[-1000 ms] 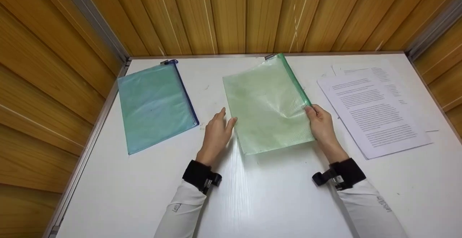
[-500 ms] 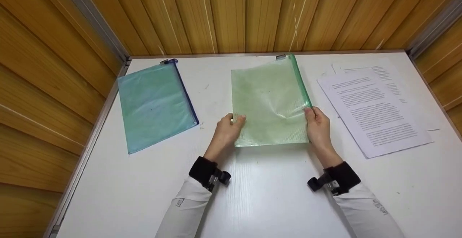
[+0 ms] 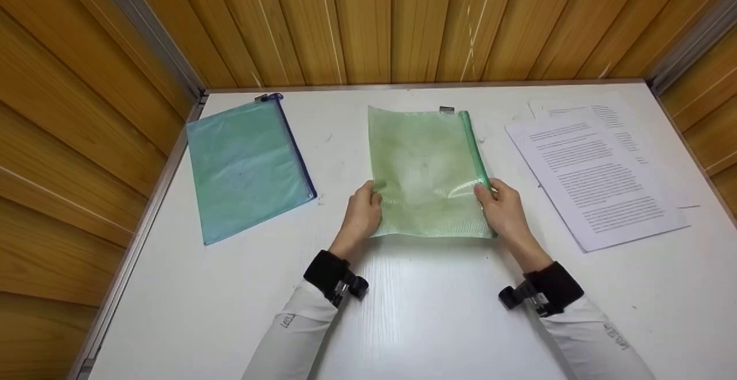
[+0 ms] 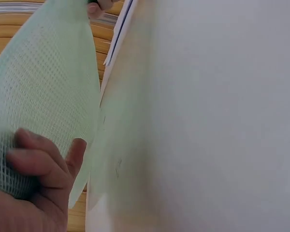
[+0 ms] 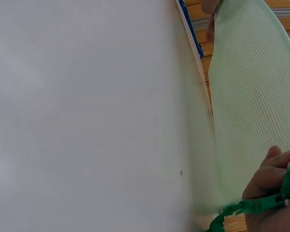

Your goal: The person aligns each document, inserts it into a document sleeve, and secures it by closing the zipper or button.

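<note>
We see a pale green, mesh-patterned folder (image 3: 423, 161) (darker green edge (image 3: 474, 147)), a teal folder (image 3: 244, 170) edged seemingly navy, and white sheets (image 3: 599, 181).

In head view, looking forward and down, past the far edge of the table (image 3: 429, 322); in wrist views, close, low — sharing the underside of the green pouch (image 4: 53, 82).

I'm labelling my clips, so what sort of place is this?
Probably a desk-work booth, though I can't be sure: wood-look panels stand behind and beside a white table, and printed sheets lie on it.
</note>
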`<state>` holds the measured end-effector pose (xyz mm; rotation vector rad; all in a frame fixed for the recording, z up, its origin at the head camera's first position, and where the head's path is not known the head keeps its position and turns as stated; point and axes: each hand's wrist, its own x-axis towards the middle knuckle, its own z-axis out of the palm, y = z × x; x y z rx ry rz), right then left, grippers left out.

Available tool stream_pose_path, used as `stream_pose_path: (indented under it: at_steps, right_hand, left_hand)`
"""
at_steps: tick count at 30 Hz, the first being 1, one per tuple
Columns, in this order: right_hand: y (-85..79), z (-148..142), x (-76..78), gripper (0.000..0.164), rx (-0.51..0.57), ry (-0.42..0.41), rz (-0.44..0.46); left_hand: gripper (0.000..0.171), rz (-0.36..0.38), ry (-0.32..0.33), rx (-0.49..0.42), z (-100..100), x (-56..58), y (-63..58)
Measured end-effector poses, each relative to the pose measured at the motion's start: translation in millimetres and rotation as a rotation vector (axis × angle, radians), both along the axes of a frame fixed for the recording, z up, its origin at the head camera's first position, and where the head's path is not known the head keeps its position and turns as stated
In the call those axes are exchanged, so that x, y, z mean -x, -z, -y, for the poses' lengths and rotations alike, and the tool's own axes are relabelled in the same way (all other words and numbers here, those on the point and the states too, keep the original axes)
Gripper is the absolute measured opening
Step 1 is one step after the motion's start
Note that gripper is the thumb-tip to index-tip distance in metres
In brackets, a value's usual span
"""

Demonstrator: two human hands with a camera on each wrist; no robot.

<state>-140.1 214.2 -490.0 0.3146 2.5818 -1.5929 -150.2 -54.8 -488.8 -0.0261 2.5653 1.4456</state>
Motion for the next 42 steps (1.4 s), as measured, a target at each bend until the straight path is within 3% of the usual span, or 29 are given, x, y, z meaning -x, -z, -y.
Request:
stream_pose_path:
  at_steps: [6,11,16,20,24,27,31,34,37,42]
  right_hand:
    - [-1.8,-9,1.1,0.059,-0.111,-0.129,0.006]
    - [-1.8,-13,1.3,0.067,-0.191,-0.227,0.047]
    - [-2.4,-17,3.6,0.068,-0.162,-0.288,0.099]
    - [-4.1,-20,5.0,0.064,-0.180,-0.315,0.062]
    - [-6.2,-21,3.8,0.061,-0.295,-0.375,-0.013]
    - [-8.2,-19,2.7,0.061,-0.361,-0.430,-0.061]
    - [-7.5,-12,1.8,0.067,-0.427,-0.522,-0.094]
    - [-7.6,-8,1.2,0.073,-0.492,-0.602,-0.101]
    - [-7.7,-6,0.3,0.077,-0.528,-0.659,-0.082]
    - [-6.5,-6,0.3,0.080,-0.520,-0.676,-0.019]
  left_hand:
    - [0.035,-0.033,-0.014,0.225,2,-2.7,2.8]
    - [0.037,-0.104,-0.057,0.290,10,-4.4,4.8]
    - [0.050,-0.112,-0.096,0.360,19,-5.1,3.0]
    - [0.054,-0.140,-0.096,0.441,24,-5.9,-1.1]
    - [0.049,-0.218,-0.087,0.515,26,-10.0,-4.7]
    - [0.042,-0.299,-0.035,0.528,25,-13.0,-6.0]
    - [0.040,-0.338,0.129,0.498,22,-15.4,-3.7]
    - [0.042,-0.314,0.224,0.495,20,-16.3,-2.1]
    - [0.045,-0.287,0.267,0.518,20,-16.7,-0.2]
    - [0.052,-0.198,0.340,0.574,22,-16.6,-0.1]
